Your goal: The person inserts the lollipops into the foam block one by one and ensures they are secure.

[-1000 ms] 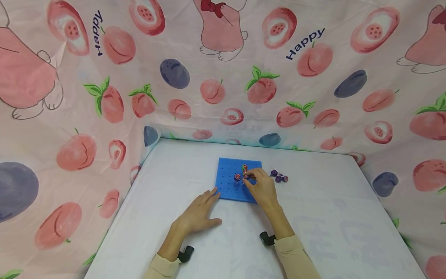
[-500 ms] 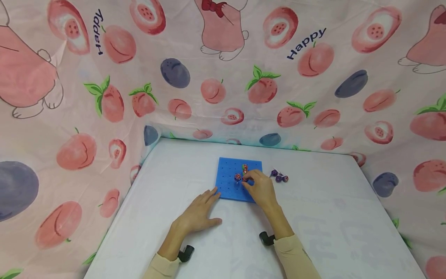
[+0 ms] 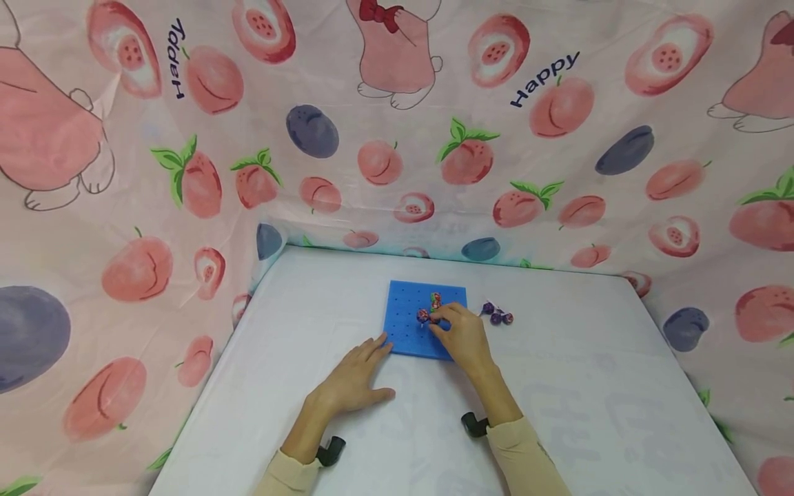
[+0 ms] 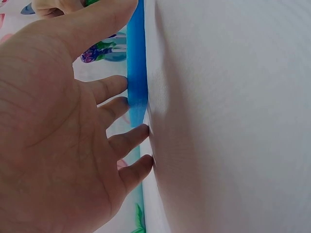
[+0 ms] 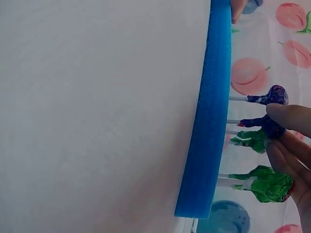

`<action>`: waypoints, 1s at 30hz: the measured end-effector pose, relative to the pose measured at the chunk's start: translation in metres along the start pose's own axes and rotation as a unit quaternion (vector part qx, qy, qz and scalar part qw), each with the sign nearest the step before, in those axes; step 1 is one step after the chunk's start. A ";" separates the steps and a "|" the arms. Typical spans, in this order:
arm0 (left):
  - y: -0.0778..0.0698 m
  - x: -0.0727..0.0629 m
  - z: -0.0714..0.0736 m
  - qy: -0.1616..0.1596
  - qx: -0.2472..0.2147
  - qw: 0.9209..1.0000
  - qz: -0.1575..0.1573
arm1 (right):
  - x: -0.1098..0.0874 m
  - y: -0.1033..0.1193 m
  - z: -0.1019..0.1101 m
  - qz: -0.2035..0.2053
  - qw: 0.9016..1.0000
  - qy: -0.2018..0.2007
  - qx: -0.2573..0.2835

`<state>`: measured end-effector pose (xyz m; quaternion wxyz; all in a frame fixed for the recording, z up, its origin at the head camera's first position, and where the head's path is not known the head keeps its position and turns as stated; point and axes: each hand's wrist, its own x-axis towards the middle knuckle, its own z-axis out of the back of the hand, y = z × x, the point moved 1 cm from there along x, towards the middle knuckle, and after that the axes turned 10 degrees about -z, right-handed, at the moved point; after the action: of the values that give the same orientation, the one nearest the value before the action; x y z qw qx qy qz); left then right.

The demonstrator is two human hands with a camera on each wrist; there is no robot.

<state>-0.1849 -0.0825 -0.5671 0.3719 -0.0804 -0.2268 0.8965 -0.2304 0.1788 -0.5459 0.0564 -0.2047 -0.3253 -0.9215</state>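
Observation:
A blue foam board with rows of small holes lies flat on the table. My right hand pinches a purple-wrapped lollipop between thumb and fingers, its stick meeting the board's top. Beside it another purple lollipop stands in the board, seen in the head view as a dark wrapped lollipop. Green-wrapped lollipops also stand upright there. My left hand lies with its fingers extended, fingertips touching the board's front left corner. In the head view my right fingers mostly hide the pinched lollipop.
Several loose purple-wrapped lollipops lie on the white table to the right of the board. A fruit-patterned curtain surrounds the table at the back and sides. Dark wrist cameras sit on both wrists.
My right hand has sunk slightly toward the board with the pinched lollipop, which is now more hidden behind the fingers. My left hand has stayed in place.

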 end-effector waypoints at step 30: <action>-0.001 0.000 0.002 -0.006 -0.007 1.000 -0.011 | 0.015 -0.047 0.061 -0.123 0.989 -0.058 -0.061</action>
<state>-0.1848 -0.0828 -0.5651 0.3800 -0.0745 -0.2363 0.8912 -0.2344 0.2539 -0.5234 -0.0887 -0.2194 -0.2937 -0.9261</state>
